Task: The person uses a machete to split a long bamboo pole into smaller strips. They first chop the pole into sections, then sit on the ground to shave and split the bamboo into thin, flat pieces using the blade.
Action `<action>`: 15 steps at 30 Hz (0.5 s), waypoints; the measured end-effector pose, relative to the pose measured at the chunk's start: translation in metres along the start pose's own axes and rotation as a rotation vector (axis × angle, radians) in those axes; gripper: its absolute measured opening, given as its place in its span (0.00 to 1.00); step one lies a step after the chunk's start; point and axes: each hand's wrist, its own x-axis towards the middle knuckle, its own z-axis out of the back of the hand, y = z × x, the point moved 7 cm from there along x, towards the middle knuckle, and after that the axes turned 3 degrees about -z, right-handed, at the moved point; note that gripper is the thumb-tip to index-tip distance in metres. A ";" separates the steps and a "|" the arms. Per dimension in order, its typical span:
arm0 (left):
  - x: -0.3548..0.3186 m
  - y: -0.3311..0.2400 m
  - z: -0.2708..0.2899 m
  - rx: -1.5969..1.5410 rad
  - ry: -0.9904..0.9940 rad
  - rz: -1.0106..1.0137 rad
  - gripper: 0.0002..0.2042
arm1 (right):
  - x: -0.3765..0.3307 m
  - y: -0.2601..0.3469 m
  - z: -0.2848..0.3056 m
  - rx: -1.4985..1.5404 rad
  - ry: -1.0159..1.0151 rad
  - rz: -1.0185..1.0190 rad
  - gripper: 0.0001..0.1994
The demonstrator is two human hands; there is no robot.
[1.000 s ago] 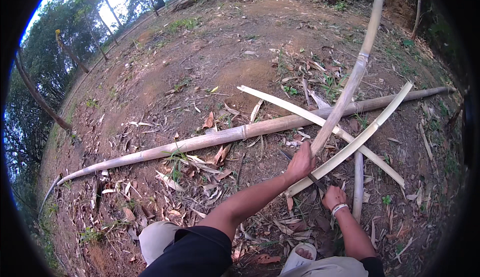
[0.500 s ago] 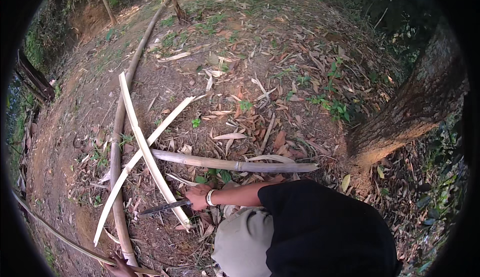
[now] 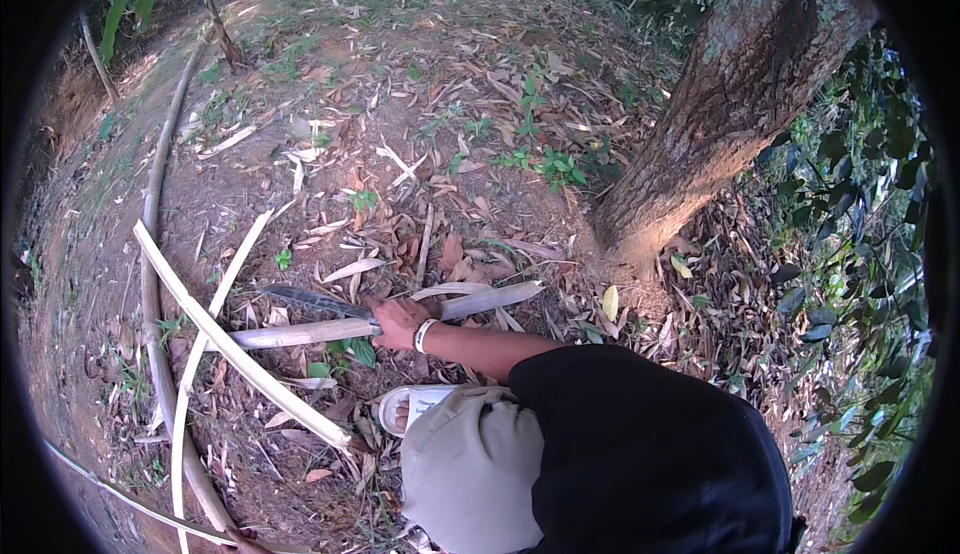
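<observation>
My right hand (image 3: pixel 398 324), with a white band at the wrist, is closed round the handle of a machete. The dark machete blade (image 3: pixel 312 300) points left, just above a short bamboo pole (image 3: pixel 300 334) on the ground. At the lower edge my left hand (image 3: pixel 243 542) shows only in part, closed on a long thin bamboo strip (image 3: pixel 130 499) that runs up to the left. Two pale split bamboo pieces cross between my hands: one split piece (image 3: pixel 255 374) slants down to the right, the other split piece (image 3: pixel 232 272) lies beneath it.
A long bamboo pole (image 3: pixel 152 244) stretches up the slope on the left. The thick tree trunk (image 3: pixel 700 124) leans at the right, with leafy bushes (image 3: pixel 860 284) beside it. Dry leaves litter the ground. My sandalled foot (image 3: pixel 405 409) and bent knee (image 3: pixel 470 464) are below my right hand.
My right hand has moved the machete from across the slanting split piece to above the short bamboo pole. The view has turned right. My left hand still grips the thin strip.
</observation>
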 end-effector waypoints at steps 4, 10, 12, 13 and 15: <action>0.011 0.020 -0.018 -0.220 0.101 0.042 0.39 | 0.008 -0.023 0.018 -0.314 0.102 0.089 0.25; 0.014 0.032 -0.001 -0.714 -0.085 0.062 0.31 | 0.031 -0.022 0.025 -0.347 0.105 0.061 0.17; 0.034 0.084 -0.014 -0.709 -0.139 0.040 0.26 | 0.046 -0.017 0.033 -0.346 0.051 0.087 0.16; 0.032 0.082 -0.013 -0.668 -0.154 0.065 0.25 | 0.056 -0.024 0.044 -0.347 0.018 0.089 0.15; 0.030 0.069 0.003 -0.589 -0.196 0.105 0.24 | 0.091 -0.023 0.078 -0.398 -0.026 0.102 0.11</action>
